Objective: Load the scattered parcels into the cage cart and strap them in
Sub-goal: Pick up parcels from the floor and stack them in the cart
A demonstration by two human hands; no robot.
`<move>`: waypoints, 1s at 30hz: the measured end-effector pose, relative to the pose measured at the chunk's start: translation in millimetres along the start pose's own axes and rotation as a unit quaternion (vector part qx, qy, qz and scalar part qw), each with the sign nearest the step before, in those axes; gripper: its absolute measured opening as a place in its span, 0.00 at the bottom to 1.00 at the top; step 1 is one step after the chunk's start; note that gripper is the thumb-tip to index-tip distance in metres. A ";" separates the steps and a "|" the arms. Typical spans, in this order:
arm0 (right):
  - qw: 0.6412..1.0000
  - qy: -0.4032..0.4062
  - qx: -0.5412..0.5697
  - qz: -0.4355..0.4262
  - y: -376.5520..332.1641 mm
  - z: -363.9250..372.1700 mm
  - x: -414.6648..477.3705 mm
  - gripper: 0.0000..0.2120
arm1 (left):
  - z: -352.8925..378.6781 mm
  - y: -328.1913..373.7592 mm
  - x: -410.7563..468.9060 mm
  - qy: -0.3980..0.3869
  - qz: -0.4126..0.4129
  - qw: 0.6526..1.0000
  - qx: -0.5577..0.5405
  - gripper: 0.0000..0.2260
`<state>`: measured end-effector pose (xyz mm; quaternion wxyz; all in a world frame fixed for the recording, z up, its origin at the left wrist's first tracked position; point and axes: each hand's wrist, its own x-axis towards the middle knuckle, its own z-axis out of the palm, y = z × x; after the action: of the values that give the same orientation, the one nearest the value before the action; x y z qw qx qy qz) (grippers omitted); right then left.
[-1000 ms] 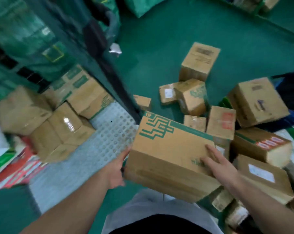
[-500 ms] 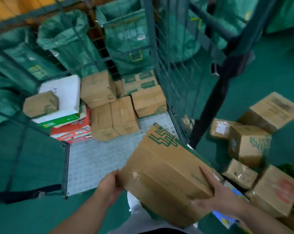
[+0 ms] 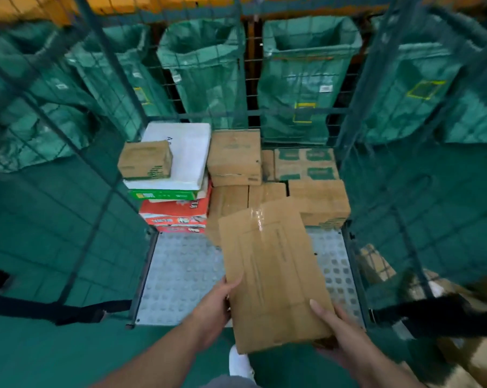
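Left hand [image 3: 215, 305] and right hand [image 3: 341, 330] grip the cardboard box [image 3: 273, 273] at its near end — seemingly so its far end can slide onto the cage cart floor [image 3: 180, 275].

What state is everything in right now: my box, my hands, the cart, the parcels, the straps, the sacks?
Box, held over the cart floor, not set down.
Left hand, grips the box's left edge.
Right hand, grips its near right corner.
Cart, front open, partly loaded.
Small box, atop the white parcel.
Straps, not across the opening.
Sacks, upright, mouths open.
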<state>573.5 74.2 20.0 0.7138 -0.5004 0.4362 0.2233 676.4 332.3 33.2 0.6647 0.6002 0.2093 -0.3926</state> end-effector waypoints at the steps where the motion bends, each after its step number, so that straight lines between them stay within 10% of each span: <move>1: 1.000 -0.005 0.001 0.018 -8.2 19.7 10.8 0.44 | -16.0 7.8 10.6 -0.007 0.008 1.000 0.011 0.19; 5: 0.998 -0.030 0.035 0.046 -20.2 50.8 30.6 0.32 | -43.5 19.4 31.2 0.033 0.007 0.998 0.057 0.22; 12: 0.995 0.007 0.007 0.100 -49.2 84.4 82.7 0.39 | -51.6 58.5 74.5 0.057 -0.101 0.985 0.128 0.29; 26: 0.989 -0.045 -0.092 0.108 -123.6 123.9 216.4 0.55 | -64.3 131.9 149.4 0.129 -0.140 0.981 -0.037 0.18; 30: 0.990 -0.009 -0.118 0.076 -158.6 166.9 225.9 0.43 | -86.4 135.0 198.0 0.155 -0.120 0.980 -0.045 0.16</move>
<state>877.3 135.9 -68.9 0.6345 -0.5446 0.4372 0.3312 917.1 357.9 -46.2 0.5985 0.5935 0.3977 -0.3625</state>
